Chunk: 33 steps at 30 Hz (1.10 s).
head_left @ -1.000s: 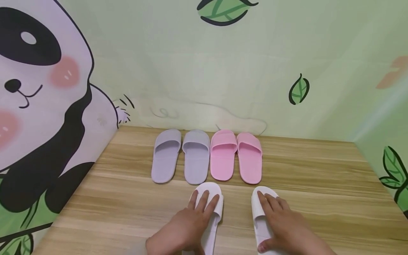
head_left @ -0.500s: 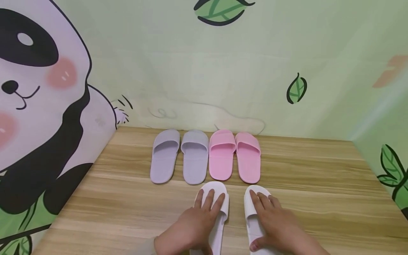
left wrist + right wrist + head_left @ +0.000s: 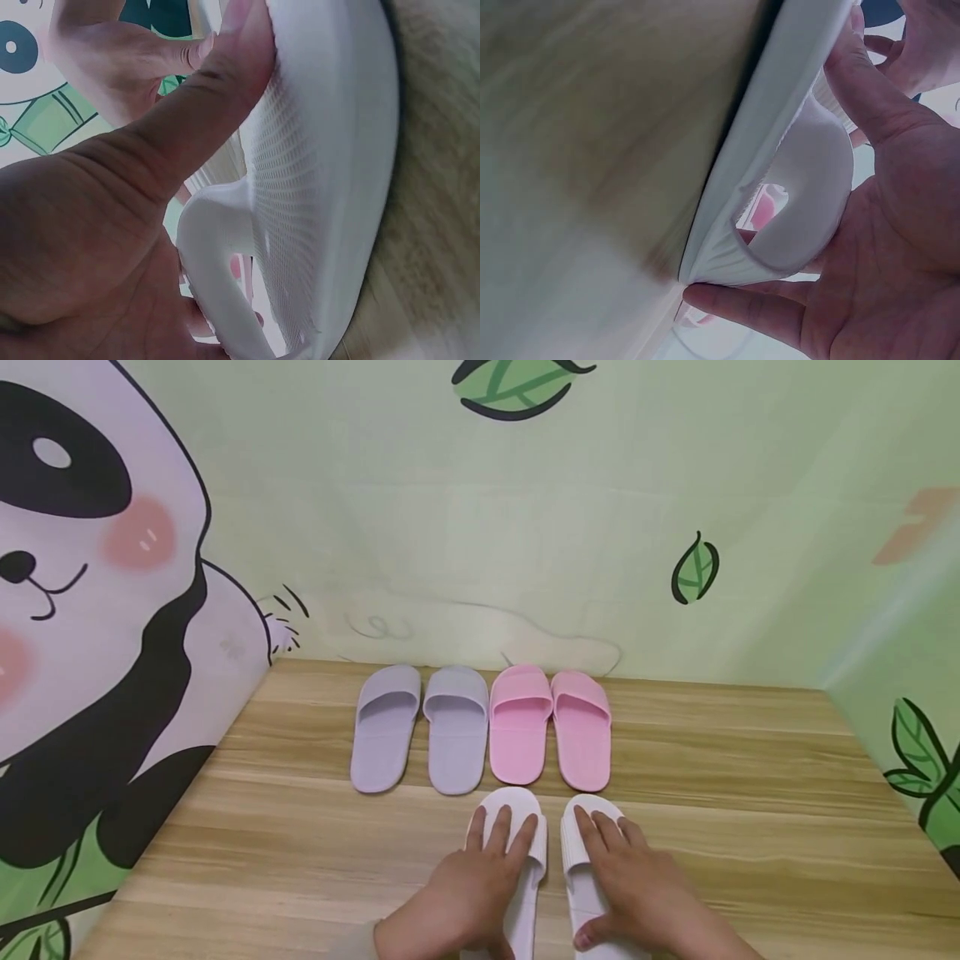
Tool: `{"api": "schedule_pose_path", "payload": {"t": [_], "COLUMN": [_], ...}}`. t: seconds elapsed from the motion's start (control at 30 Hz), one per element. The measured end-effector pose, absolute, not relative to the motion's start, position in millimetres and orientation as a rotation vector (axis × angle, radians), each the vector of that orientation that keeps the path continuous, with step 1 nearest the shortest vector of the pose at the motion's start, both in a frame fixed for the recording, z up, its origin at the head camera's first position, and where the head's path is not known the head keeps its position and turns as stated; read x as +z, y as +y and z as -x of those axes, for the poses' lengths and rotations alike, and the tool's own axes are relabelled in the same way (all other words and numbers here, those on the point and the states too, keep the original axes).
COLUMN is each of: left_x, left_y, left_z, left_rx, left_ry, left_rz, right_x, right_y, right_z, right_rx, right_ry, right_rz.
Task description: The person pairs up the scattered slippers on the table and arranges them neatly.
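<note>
Two white slippers lie side by side on the wooden floor in the head view, toes pointing away, with a narrow gap between them. My left hand (image 3: 476,889) rests over the left white slipper (image 3: 522,914), its straight, spread fingers on the strap. In the left wrist view my thumb lies along the sole's edge (image 3: 352,150). My right hand (image 3: 641,889) lies likewise over the right white slipper (image 3: 587,893). The right wrist view shows its thumb touching the sole edge (image 3: 769,112) and a finger stretched beside the toe end. The heel ends are partly hidden.
Beyond the white slippers stand a pair of grey slippers (image 3: 457,743) and a pair of pink slippers (image 3: 519,752), in a row near the back wall (image 3: 420,527). The left wall carries a painted panda (image 3: 172,643). Wooden floor (image 3: 720,752) extends on both sides.
Both hands have slid the white slippers toward each other; the wide gap between them has narrowed. The grey and pink slippers have stayed put. The head view has shifted slightly.
</note>
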<state>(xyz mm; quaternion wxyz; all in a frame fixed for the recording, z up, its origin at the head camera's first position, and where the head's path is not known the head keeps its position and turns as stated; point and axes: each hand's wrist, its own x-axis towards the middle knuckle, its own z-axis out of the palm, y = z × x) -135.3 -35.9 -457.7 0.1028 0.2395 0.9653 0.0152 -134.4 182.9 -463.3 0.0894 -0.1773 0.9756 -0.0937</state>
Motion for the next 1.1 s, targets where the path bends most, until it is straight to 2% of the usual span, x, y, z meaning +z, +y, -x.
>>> {"api": "schedule_pose_path", "payload": {"t": [0.7, 1.1], "left_x": [-456.7, -455.2], "left_y": [-23.9, -31.6], "left_z": [130.5, 145.0], "left_rx": [-0.002, 0.035], "left_ry": [2.846, 2.79], "left_rz": [-0.708, -0.649], "right_x": [-464.9, -462.5], "right_y": [172.1, 167.5], "right_z": [127.5, 141.9], "right_rx": [-0.227, -0.34], "right_ry": [2.956, 2.935], "right_rz": [0.572, 0.552]}}
